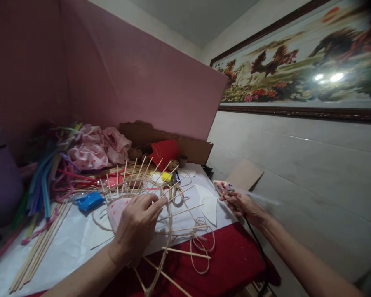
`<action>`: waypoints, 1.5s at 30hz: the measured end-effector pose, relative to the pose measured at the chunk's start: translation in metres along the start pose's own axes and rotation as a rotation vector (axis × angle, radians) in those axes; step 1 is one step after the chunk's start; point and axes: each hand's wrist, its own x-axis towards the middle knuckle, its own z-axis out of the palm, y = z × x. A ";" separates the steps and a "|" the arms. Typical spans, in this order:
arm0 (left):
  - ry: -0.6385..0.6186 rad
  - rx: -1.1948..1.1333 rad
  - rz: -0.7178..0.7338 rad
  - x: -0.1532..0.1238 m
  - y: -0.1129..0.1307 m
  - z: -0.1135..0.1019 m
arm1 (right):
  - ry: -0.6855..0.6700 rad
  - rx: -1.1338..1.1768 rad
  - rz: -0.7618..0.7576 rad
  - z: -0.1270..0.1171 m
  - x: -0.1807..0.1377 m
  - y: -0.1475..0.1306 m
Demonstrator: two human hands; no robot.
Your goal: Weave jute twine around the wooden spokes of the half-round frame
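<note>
L forearm (pixel 86 264) up front, L hand (pixel 139 227) pinching twine-stick frame (pixel 170 220); R hand (pixel 244 205) gripping glue gun (pixel 223 187). Cord (pixel 254 235) poss. snags stick ends (pixel 204 255), skewing frame.

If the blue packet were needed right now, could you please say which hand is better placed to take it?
Probably the left hand: it is nearer the blue packet, though it is at the stick-and-twine frame. The right hand is farther off and holds a corded tool.
</note>
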 end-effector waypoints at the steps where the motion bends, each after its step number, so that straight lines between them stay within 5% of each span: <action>1: 0.002 0.002 0.001 0.000 0.000 0.000 | -0.005 0.015 -0.024 0.002 -0.003 -0.004; 7: 0.012 0.010 -0.008 0.001 0.002 0.000 | -0.016 0.110 -0.172 0.030 -0.037 -0.042; 13: 0.007 0.003 -0.006 0.000 0.003 0.001 | -0.220 -0.206 -0.130 0.077 -0.066 -0.080; 21: -0.018 0.015 -0.012 0.000 0.003 0.000 | -0.402 -0.538 -0.095 0.114 -0.051 -0.096; 29: -0.033 0.028 -0.021 0.000 0.005 -0.001 | -0.430 -0.543 0.055 0.132 -0.042 -0.107; 45: -0.046 0.029 -0.039 0.000 0.006 -0.002 | -0.408 -0.602 0.104 0.140 -0.040 -0.119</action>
